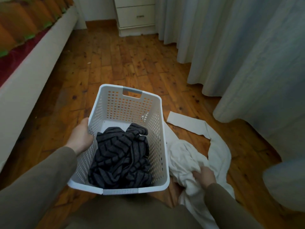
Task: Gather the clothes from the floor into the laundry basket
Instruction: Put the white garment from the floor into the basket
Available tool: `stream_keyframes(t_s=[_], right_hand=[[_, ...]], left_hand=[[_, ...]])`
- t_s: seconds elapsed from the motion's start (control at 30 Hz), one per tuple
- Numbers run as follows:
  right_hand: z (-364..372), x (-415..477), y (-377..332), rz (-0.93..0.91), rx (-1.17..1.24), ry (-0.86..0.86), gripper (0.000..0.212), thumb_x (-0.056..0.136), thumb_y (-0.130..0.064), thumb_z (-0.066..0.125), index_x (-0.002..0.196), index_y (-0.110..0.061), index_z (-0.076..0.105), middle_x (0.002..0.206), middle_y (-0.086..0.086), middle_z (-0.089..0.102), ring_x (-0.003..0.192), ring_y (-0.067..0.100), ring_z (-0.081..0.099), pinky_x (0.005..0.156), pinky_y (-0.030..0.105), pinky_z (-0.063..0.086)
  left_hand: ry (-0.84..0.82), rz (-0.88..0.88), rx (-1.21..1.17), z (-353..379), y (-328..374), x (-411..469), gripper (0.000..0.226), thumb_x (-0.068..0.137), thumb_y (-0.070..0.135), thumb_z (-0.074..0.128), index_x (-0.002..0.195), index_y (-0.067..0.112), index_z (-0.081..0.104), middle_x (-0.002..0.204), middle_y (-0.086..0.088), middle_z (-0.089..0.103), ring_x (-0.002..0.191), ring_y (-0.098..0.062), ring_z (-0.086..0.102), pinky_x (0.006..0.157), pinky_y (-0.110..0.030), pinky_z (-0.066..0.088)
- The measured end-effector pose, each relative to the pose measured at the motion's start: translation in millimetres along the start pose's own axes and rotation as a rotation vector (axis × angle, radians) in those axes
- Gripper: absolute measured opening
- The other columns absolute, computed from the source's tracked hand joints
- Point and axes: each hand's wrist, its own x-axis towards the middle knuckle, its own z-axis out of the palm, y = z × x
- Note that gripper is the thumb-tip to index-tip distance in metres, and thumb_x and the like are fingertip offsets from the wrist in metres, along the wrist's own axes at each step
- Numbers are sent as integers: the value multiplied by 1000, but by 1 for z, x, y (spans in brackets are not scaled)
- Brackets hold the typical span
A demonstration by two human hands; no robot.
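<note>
A white perforated laundry basket (pixel 158 123) stands on the wooden floor in front of me. A crumpled dark grey striped garment (pixel 118 157) lies inside it. My left hand (pixel 80 136) grips the basket's left rim. Right of the basket a white garment (pixel 186 156) is spread on the floor, one sleeve stretched toward the curtain. My right hand (pixel 204 176) is closed on a bunch of this white fabric near the basket's near right corner.
A bed (pixel 29 52) with a red and orange cover runs along the left. Long pale curtains (pixel 239 52) hang down to the floor on the right. A white drawer unit (pixel 137 17) stands at the back. Bare wooden floor (pixel 125 63) stretches beyond the basket.
</note>
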Motion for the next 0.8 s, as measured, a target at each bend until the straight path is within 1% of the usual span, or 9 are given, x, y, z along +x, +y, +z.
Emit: stream_keyframes(t_s=[0.13, 0.23, 0.37, 0.43, 0.57, 0.63, 0.67, 0.73, 0.8], right_hand=[[-47, -14, -16, -86, 362, 2, 39, 88, -28, 58, 118, -2, 57, 114, 17, 64, 105, 33, 58, 97, 43, 46], [-87, -29, -45, -201, 559, -25, 28, 86, -27, 60, 110, -11, 60, 87, 2, 64, 88, 25, 61, 82, 41, 52], [-131, -66, -101, -379, 728, -42, 6, 86, -28, 61, 90, -24, 60, 88, -1, 65, 83, 17, 64, 70, 31, 54], [-144, -87, -132, -505, 799, -36, 2, 86, -26, 61, 88, -26, 62, 88, -3, 67, 82, 14, 65, 71, 31, 55], [-141, -118, -192, -747, 827, -63, 11, 86, -20, 61, 82, -30, 62, 89, -4, 67, 88, 17, 64, 79, 35, 54], [-118, -123, -216, -828, 777, -64, 6, 84, -20, 64, 82, -25, 66, 88, -2, 68, 88, 18, 64, 80, 37, 53], [-103, -123, -226, -847, 751, -63, 5, 83, -19, 65, 86, -20, 68, 89, -1, 69, 88, 17, 64, 80, 37, 52], [-66, -119, -238, -855, 654, -88, 18, 84, -18, 63, 99, -10, 69, 97, 5, 70, 92, 17, 63, 82, 32, 49], [-27, -114, -238, -803, 489, -163, 23, 86, -21, 60, 101, -5, 65, 102, 11, 69, 97, 23, 61, 80, 30, 45]], left_hand=[[-11, 3, -16, 2, 1, -3, 52, 88, -6, 44, 138, 3, 33, 133, -27, 49, 120, -42, 48, 97, -47, 40], [-14, 5, -15, 2, 7, -3, 50, 88, -4, 46, 137, 3, 35, 131, -28, 51, 118, -42, 49, 95, -46, 41], [-13, 7, -12, 3, 9, -2, 48, 88, -6, 45, 134, 3, 38, 128, -27, 53, 115, -42, 52, 92, -44, 43], [-13, 17, -21, 3, 10, 0, 46, 88, -7, 45, 132, 3, 39, 126, -27, 54, 113, -40, 53, 88, -41, 44], [-15, 13, -32, 2, 11, 0, 47, 88, -7, 43, 133, 5, 37, 126, -25, 54, 113, -39, 53, 85, -38, 44], [-11, 17, -30, 1, 12, -1, 48, 87, -8, 42, 134, 5, 37, 127, -25, 53, 114, -39, 52, 84, -37, 41], [-8, 21, -30, 1, 12, -1, 49, 87, -9, 41, 134, 5, 37, 128, -25, 53, 115, -39, 51, 84, -37, 41], [2, 30, -36, 0, 13, -2, 50, 86, -10, 41, 134, 4, 38, 129, -26, 52, 117, -39, 51, 88, -39, 41], [5, 32, -41, -1, 12, -3, 49, 86, -7, 42, 134, 4, 39, 129, -25, 53, 117, -39, 51, 92, -40, 41]])
